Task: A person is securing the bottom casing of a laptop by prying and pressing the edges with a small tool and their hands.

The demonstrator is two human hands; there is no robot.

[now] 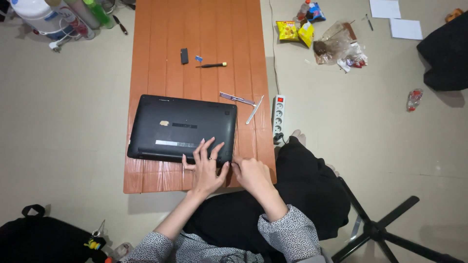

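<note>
Both hands [229,170] press matte (black, rectangular) laptop [180,127].

I read this as a home room: low orange worktop [200,29] on bare floor [63,122], snack bags [295,31], power strip [278,116] alongside.

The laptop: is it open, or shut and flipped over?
Shut and upside down: the laptop lies flat on the table, underside with stickers up, no screen or keys visible.

Single head-worn view, steeply downward onto low table [151,182].
</note>
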